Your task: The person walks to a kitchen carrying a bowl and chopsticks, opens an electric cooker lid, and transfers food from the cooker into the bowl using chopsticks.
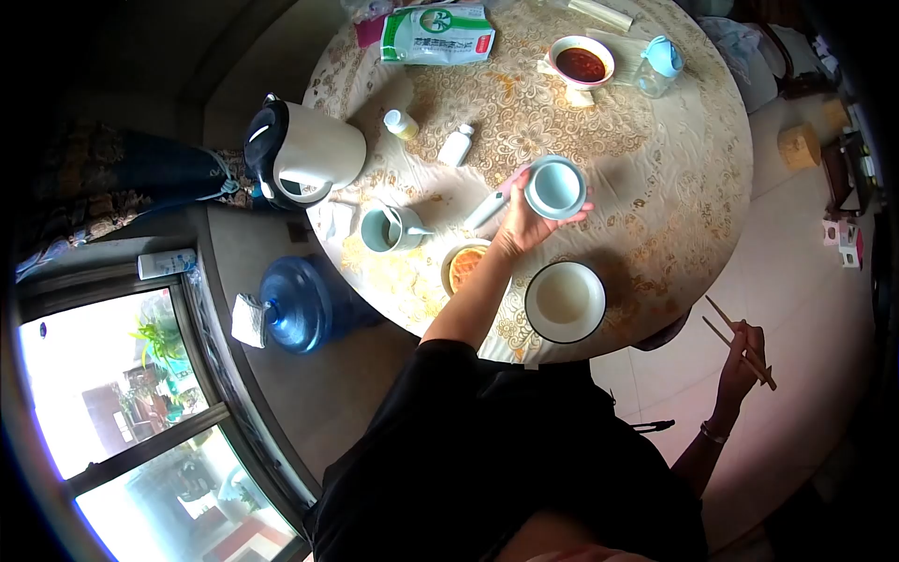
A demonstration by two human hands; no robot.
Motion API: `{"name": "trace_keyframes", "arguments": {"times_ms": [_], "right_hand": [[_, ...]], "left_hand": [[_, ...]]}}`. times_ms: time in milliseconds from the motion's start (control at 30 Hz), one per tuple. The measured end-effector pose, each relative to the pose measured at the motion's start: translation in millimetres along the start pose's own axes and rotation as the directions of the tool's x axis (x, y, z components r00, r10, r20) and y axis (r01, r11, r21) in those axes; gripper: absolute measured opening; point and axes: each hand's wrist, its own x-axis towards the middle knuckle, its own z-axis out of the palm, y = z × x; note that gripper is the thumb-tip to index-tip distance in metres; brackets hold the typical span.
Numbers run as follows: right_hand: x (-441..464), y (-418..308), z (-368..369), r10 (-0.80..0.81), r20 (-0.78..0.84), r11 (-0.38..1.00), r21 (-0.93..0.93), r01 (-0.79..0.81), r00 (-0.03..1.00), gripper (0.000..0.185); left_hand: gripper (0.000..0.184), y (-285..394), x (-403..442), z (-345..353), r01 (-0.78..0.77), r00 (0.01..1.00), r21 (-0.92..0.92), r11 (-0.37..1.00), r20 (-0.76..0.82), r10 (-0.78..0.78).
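Note:
My left hand (529, 223) reaches over the round table and holds a small pale-blue cup (556, 187), whose open top faces the camera. Beside that hand a pink-and-white device (493, 203) lies on the cloth, partly covered. Below the cup stands a dark-rimmed white bowl (565, 302) with pale liquid in it. A bowl with orange-brown food (465, 266) is partly hidden by my left forearm. Off the table's right edge, my right hand (742, 354) is closed round wooden chopsticks (723, 323), their tips apart and pointing up and left.
The patterned cloth (674, 169) bears a kettle (323, 150), a mug (384, 229), two small bottles (456, 145), a green-white bag (438, 36), a bowl of red sauce (581, 64) and a blue-capped bottle (659, 67). A blue water jug (304, 304) stands by the window.

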Motion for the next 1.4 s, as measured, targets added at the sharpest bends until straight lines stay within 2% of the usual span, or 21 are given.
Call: {"name": "trace_keyframes", "arguments": {"times_ms": [100, 167, 233, 300, 400, 500, 600, 633, 667, 700, 800, 833, 900, 933, 967, 1033, 1100, 1133, 1267, 1333, 1400], "right_hand": [[7.1, -7.7, 0.0, -0.012, 0.023, 1.000, -0.014, 0.013, 1.000, 0.018], [10.8, -7.5, 2.8, -0.020, 0.030, 1.000, -0.020, 0.020, 0.999, 0.018], [14.8, -9.9, 4.1, -0.027, 0.035, 0.999, -0.029, 0.028, 0.999, 0.018], [17.7, -16.0, 5.7, -0.056, 0.040, 0.997, -0.043, 0.058, 0.998, 0.018], [19.9, -18.1, 6.4, -0.044, 0.060, 0.998, -0.047, 0.047, 0.997, 0.019], [21.0, -20.3, 6.1, -0.015, 0.073, 0.996, -0.083, 0.021, 0.997, 0.019], [22.3, -23.4, 7.5, -0.063, 0.084, 0.995, -0.070, 0.069, 0.994, 0.018], [22.7, -23.5, 8.2, -0.068, 0.097, 0.995, -0.065, 0.075, 0.993, 0.018], [23.3, -22.4, 9.5, -0.080, 0.096, 0.994, -0.067, 0.087, 0.992, 0.017], [23.2, -21.6, 9.3, -0.090, 0.096, 0.993, -0.071, 0.097, 0.991, 0.017], [24.1, -21.9, 8.1, -0.104, 0.100, 0.991, -0.070, 0.111, 0.990, 0.016], [23.7, -22.0, 7.2, -0.111, 0.076, 0.991, -0.064, 0.116, 0.991, 0.016], [23.0, -21.0, 6.4, -0.087, 0.084, 0.993, -0.068, 0.092, 0.993, 0.017], [23.8, -23.6, 6.0, -0.097, 0.099, 0.992, -0.073, 0.104, 0.990, 0.018], [25.3, -25.5, 7.6, -0.110, 0.112, 0.990, -0.075, 0.118, 0.988, 0.019], [26.5, -32.1, 11.4, -0.093, 0.120, 0.991, -0.085, 0.104, 0.988, 0.020], [28.5, -37.9, 15.6, -0.047, 0.165, 0.994, -0.090, 0.062, 0.985, 0.021], [29.5, -42.3, 17.0, -0.049, 0.165, 0.994, -0.093, 0.065, 0.985, 0.021], [32.0, -57.8, 19.6, -0.082, 0.163, 0.991, -0.091, 0.098, 0.983, 0.020], [31.0, -60.8, 20.0, -0.126, 0.161, 0.984, -0.104, 0.144, 0.979, 0.019], [29.4, -62.3, 21.7, -0.165, 0.131, 0.981, -0.079, 0.176, 0.978, 0.019]], "left_hand": [[0.083, 1.4, -3.6, 6.9, -0.032, 0.997, -0.055, 0.998, -0.069, 0.028], [0.074, 3.0, -4.5, 4.9, -0.018, 0.998, -0.082, 0.996, -0.064, 0.013], [0.060, -1.4, -0.7, -20.5, -0.025, 0.951, 0.090, 0.996, -0.304, 0.051], [0.052, -8.2, 5.6, -46.8, 0.070, 0.901, 0.164, 0.984, -0.434, 0.008], [0.048, -19.4, 10.7, -60.5, 0.075, 0.867, 0.191, 0.979, -0.497, 0.031], [0.050, -30.0, 17.1, -85.2, 0.114, 0.792, 0.334, 0.936, -0.599, 0.118], [0.055, -30.3, 29.3, -111.3, 0.365, 0.754, 0.720, 0.590, -0.600, 0.266], [0.055, -25.3, 23.3, -93.3, 0.368, 0.745, 0.714, 0.596, -0.610, 0.270], [0.058, -15.9, 18.2, -57.9, 0.489, 0.684, 0.807, 0.332, -0.591, 0.428], [0.061, -11.7, 9.9, -32.2, 0.605, 0.637, 0.794, 0.049, -0.520, 0.569], [0.068, 13.6, -45.2, -0.5, 0.354, 0.751, 0.934, -0.041, -0.258, 0.608], [0.070, 26.9, -68.5, 3.5, 0.239, 0.746, 0.967, -0.091, -0.123, 0.655], [0.068, 53.8, -122.1, 8.8, 0.295, 0.707, 0.897, -0.330, 0.027, 0.706], [0.066, 63.4, -145.5, 12.2, 0.385, 0.725, 0.822, -0.419, 0.011, 0.689], [0.064, 64.8, -163.2, 18.1, 0.488, 0.737, 0.771, -0.409, -0.114, 0.666], [0.072, 50.8, -188.2, 4.1, 0.380, 0.821, 0.802, -0.461, -0.063, 0.568], [0.079, 28.7, -193.1, 8.8, 0.446, 0.864, 0.719, -0.532, -0.191, 0.467], [0.083, 20.8, -194.1, 3.9, 0.394, 0.898, 0.702, -0.593, -0.159, 0.410], [0.081, 7.3, -183.7, -2.8, 0.338, 0.921, 0.706, -0.622, -0.112, 0.373], [0.083, 9.1, -175.9, -4.8, 0.262, 0.962, 0.610, -0.748, -0.101, 0.255], [0.087, 7.7, -170.4, -9.8, 0.251, 0.966, 0.560, -0.790, -0.092, 0.241]]}}
